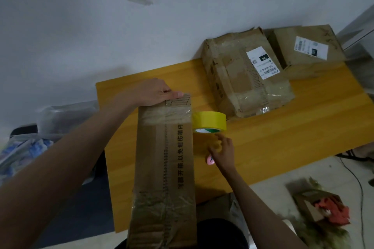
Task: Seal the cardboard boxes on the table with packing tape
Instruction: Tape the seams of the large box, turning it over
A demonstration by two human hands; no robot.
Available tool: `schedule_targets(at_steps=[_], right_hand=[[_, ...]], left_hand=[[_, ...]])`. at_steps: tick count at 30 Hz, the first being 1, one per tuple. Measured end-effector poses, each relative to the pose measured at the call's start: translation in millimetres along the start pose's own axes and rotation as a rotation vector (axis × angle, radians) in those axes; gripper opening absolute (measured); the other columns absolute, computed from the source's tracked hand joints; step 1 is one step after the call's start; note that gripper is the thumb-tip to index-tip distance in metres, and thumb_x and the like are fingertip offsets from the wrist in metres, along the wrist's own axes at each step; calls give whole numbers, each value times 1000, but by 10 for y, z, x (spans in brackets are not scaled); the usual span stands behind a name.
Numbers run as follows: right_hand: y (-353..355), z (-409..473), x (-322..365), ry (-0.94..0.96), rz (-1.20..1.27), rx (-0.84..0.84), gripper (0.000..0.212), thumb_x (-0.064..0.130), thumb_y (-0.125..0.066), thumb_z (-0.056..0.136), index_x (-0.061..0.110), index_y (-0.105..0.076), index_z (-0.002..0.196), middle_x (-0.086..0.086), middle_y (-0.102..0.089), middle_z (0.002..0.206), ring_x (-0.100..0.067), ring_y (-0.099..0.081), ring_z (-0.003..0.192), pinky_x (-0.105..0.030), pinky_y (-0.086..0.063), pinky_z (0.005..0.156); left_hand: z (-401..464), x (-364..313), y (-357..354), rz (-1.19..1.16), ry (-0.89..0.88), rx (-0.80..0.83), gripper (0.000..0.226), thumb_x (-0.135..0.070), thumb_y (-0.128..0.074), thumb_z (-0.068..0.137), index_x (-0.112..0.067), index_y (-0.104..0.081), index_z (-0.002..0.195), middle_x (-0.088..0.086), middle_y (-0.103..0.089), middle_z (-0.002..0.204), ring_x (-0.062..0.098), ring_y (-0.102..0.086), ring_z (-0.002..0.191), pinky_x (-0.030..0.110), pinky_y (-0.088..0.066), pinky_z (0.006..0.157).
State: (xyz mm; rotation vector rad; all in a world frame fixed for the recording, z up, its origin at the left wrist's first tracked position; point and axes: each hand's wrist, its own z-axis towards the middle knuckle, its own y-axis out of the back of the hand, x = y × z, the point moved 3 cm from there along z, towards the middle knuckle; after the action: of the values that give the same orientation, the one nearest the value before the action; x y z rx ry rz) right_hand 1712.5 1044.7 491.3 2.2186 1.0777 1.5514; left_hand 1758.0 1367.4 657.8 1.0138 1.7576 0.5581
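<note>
A long narrow cardboard box lies lengthwise on the yellow table, its near end towards me. My left hand grips the box's far end, fingers curled over the edge. A yellow roll of packing tape stands on the table just right of the box. My right hand hovers just in front of the roll, blurred, with its fingers loosely spread and holding nothing. A small pink object lies under that hand. Two more cardboard boxes sit further back: one worn and taped, one at the far right.
The table's far side meets a white wall. A small open box with red and green scraps lies on the floor at right. A plastic-wrapped pile sits left of the table. A cable runs along the floor at right.
</note>
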Motion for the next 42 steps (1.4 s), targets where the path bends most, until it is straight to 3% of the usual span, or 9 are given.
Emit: schedule_targets(at_steps=[6,9,12,15,19,24,29,32,42], right_hand=[[-251,-22,-193,-48,-435,136,34,3,-63,91,12,-59,123,-15,-37,137,-39,-41,125,-43,-41,95],[-210,17,-139,-69,-363,192,19,-1,-63,89,9,-56,103,-10,-45,114,-42,-55,107,-38,-45,82],[-93,52,-75,-115,-262,202,23,7,-65,94,12,-44,102,0,-56,87,-33,-63,90,-36,-44,71],[177,-21,114,-139,-121,130,18,3,-64,93,9,-58,109,5,-64,71,-18,-62,64,-34,-51,62],[663,-263,478,-120,40,106,19,6,-59,98,13,-74,109,-11,-74,86,-19,-67,60,-28,-55,52],[1139,-540,879,-81,239,18,24,5,-55,101,18,-72,112,-5,-70,96,-7,-65,64,-20,-53,54],[1118,-614,1268,-33,491,11,32,3,-48,104,18,-68,124,3,-68,109,-12,-68,83,-21,-57,68],[953,-586,1468,10,593,-2,30,-2,-53,101,18,-71,115,-2,-69,113,-13,-71,95,-22,-59,76],[578,-455,1743,105,414,-184,7,18,-67,98,19,-65,104,1,-70,88,-21,-73,79,-50,-61,72]], left_hand=[[-43,-41,16,-89,2,21,97,-96,-34,74,-4,-66,74,-2,-50,61,15,-46,55,37,-35,59],[-66,-199,85,-172,-79,74,39,-56,-54,96,-33,-72,122,-14,-69,120,2,-60,105,27,-50,92],[-17,-475,154,-301,-209,203,42,-10,-58,101,-38,-60,133,-9,-60,140,1,-51,132,26,-40,112],[87,-710,135,-274,-230,311,43,-2,-54,94,-32,-67,124,-9,-74,117,7,-62,119,33,-45,104],[287,-948,59,-144,-189,318,18,-35,-61,92,-33,-77,100,-3,-76,85,6,-66,82,27,-42,78],[570,-1132,-165,168,-157,389,48,-76,-66,76,-31,-78,81,-15,-74,77,2,-59,65,24,-41,67],[658,-1158,-311,149,-153,562,20,-48,-73,88,-36,-70,73,-29,-58,58,-5,-49,56,18,-34,61],[661,-1129,-303,133,-119,579,8,-46,-70,90,-46,-72,82,-12,-58,63,7,-44,59,21,-35,57],[660,-1106,-312,103,-135,599,34,-16,-54,97,-37,-76,85,-23,-55,57,0,-39,50,20,-33,53]])
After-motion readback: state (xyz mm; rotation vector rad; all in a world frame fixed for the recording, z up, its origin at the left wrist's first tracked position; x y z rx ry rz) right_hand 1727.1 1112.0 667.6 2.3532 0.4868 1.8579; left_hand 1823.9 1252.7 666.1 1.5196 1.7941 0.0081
